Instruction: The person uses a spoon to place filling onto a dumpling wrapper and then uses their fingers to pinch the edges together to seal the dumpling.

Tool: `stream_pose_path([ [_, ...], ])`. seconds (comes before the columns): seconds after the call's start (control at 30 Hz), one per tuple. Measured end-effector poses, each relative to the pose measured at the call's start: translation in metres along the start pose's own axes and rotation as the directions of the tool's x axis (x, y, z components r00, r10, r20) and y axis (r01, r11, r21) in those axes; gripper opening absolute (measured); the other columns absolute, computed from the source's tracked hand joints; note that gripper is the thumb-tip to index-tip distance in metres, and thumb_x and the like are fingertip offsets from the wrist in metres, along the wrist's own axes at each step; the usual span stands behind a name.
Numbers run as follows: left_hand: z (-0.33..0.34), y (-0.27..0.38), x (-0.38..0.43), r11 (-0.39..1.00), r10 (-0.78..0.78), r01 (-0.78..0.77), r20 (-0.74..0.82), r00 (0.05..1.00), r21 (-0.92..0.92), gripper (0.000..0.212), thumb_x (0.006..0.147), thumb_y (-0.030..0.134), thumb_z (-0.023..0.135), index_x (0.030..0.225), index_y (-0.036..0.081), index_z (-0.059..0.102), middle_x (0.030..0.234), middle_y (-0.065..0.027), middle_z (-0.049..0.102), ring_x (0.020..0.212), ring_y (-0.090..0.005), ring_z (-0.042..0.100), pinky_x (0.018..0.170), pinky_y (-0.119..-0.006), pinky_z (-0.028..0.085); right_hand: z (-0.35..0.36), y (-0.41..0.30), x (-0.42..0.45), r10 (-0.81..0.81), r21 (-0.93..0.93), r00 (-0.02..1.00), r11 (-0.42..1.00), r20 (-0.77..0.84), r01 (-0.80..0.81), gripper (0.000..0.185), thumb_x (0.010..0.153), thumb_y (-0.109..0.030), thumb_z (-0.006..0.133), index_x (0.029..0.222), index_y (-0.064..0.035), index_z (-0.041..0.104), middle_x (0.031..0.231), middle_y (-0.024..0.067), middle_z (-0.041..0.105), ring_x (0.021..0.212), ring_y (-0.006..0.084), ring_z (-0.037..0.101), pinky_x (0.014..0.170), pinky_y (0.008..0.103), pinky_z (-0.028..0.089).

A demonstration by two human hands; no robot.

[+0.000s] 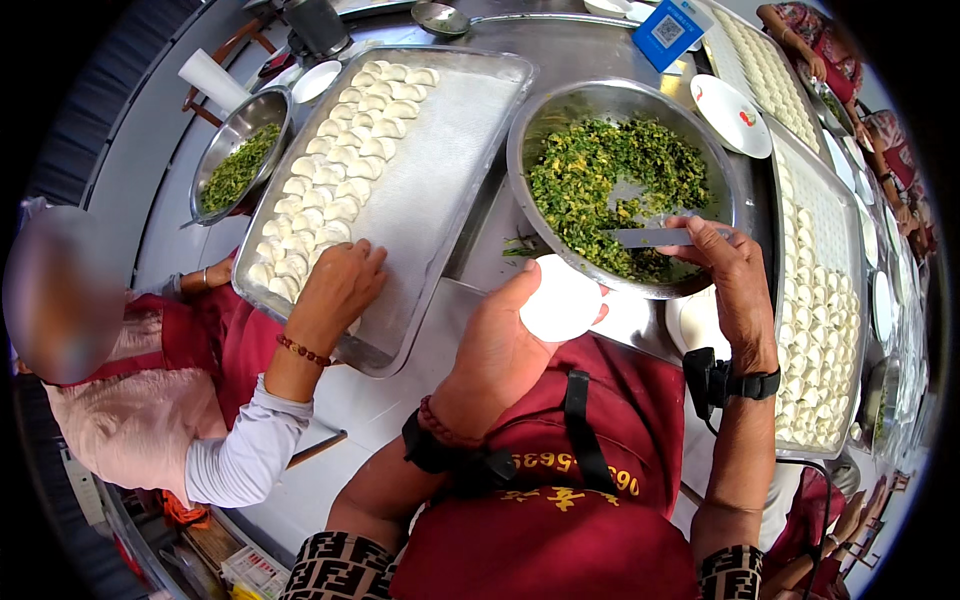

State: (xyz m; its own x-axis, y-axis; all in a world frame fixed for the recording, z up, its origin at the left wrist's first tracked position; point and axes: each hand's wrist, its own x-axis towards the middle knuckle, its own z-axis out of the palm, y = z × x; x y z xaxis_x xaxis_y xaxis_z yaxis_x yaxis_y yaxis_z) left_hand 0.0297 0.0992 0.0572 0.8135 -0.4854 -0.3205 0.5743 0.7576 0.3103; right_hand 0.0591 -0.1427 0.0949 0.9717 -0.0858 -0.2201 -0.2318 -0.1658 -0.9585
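Observation:
A round white dumpling wrapper (561, 298) lies across the palm and fingers of my left hand (499, 330), just in front of a large steel bowl (536, 214). My right hand (724, 251) grips a flat metal filling spatula (651, 238) over the near right part of that bowl. The blade reaches into chopped green and yellow filling (592, 165); its tip is partly hidden there. Some bowl bottom shows through a gap in the filling. Left of the bowl stands a metal tray (427, 180) with rows of folded dumplings (330, 172) along its left side.
A co-worker's hand (349, 270) reaches onto the tray's near end. Another tray of dumplings (814, 352) is close on my right. A second filling bowl (244, 161), a white plate (731, 116), a ladle (442, 19) and a blue code stand (670, 34) surround the work area. Other people work at far right.

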Motion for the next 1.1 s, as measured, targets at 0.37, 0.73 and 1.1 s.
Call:
stream_pose_path([
  [0.37,-0.006,0.007,0.007,1.0,0.024,-0.024,0.007,1.0,-0.014,0.044,0.106,0.024,0.033,0.138,-0.007,0.036,0.141,-0.0226,0.046,0.13,-0.0376,0.047,0.111,-0.057,0.036,0.007,-0.001,0.002,-0.021,-0.04,1.0,0.999,0.017,0.022,0.041,0.094,-0.038,0.06,0.109,-0.0017,0.071,0.097,0.0095,0.072,0.09,0.0142,0.066,0.08,0.0261,0.048],
  [0.73,-0.003,0.009,0.018,0.999,0.032,-0.032,-0.022,0.999,-0.018,0.044,0.106,0.024,0.033,0.14,-0.004,0.035,0.142,-0.0193,0.046,0.13,-0.0344,0.047,0.11,-0.057,0.038,0.022,0.005,-0.022,-0.093,0.039,0.995,0.995,-0.019,0.094,0.035,0.097,-0.029,0.06,0.111,0.0009,0.07,0.104,0.0105,0.072,0.095,0.0168,0.067,0.088,0.0281,0.049],
  [1.1,0.004,0.012,0.017,0.999,0.049,-0.049,-0.004,0.999,-0.017,0.045,0.107,0.028,0.027,0.14,-0.001,0.036,0.139,-0.0192,0.048,0.127,-0.0343,0.049,0.107,-0.055,0.04,0.042,0.021,-0.065,-0.506,-0.276,0.862,0.832,-0.021,0.482,0.025,0.092,-0.018,0.066,0.111,-0.0031,0.071,0.113,0.0114,0.071,0.105,0.023,0.067,0.088,0.0333,0.049],
])
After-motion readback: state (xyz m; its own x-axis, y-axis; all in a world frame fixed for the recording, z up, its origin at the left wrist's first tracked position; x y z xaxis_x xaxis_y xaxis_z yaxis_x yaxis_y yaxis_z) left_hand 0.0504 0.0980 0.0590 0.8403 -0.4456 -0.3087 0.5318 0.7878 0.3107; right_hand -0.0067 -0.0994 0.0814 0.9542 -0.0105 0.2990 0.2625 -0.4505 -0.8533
